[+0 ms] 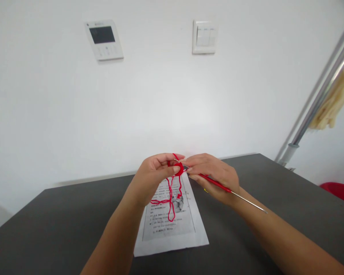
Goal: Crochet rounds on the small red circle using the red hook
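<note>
A: So what are we holding here?

B: Our left hand (157,168) pinches the red piece (178,169) between thumb and fingers, up over the far end of the sheet (174,240). Our right hand (216,172) grips the hook (216,183) by its red handle, kinda like a pencil, metal tail poking back past the wrist.

A: Why so close together?

B: We'd guess the left steadies the piece while the pencil hold gives us fine control of the tip. Some yarn (170,191) runs over the left index finger, probably for tension; the rest trails down in loops in front of the sheet. Whether the tip is through a loop, we can't tell.

A: And the sheet?

B: It's printed, lying between our forearms, likely so we can peek at it.

A: Room?

B: Dark grey table (88,217) along a white wall (160,99), with a screen panel (103,40) and a switch (204,37) up there. Off right we've got a metal pole (321,91) and some cream cloth (332,105).
</note>
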Demonstrator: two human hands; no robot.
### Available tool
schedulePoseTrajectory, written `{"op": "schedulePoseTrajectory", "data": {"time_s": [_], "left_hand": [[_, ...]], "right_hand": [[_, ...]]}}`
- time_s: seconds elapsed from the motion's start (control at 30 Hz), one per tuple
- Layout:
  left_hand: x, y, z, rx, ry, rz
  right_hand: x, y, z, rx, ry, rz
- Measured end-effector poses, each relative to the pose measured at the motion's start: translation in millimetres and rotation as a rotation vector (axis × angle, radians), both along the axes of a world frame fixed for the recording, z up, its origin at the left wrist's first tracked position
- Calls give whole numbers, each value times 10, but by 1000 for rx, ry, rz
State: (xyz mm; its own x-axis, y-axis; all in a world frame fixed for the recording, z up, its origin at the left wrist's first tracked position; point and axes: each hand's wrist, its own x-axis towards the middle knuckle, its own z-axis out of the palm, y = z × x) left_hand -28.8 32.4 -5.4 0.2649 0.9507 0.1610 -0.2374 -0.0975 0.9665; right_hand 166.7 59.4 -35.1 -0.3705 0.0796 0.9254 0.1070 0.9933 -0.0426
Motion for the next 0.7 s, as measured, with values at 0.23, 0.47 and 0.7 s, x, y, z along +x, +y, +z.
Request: {"op": "schedulePoseTrajectory", "data": {"time_s": [0.23, 0.47, 0.7], "left_hand": [[37, -57, -21, 106, 107, 141], [90, -75, -16, 161, 219, 195], [280, -142, -93, 445, 499, 617]], "right_hand": [[-24, -52, -11, -165, 27, 17], [-71, -40, -27, -134, 79, 4], [-142, -18, -120, -113, 95, -141]]}}
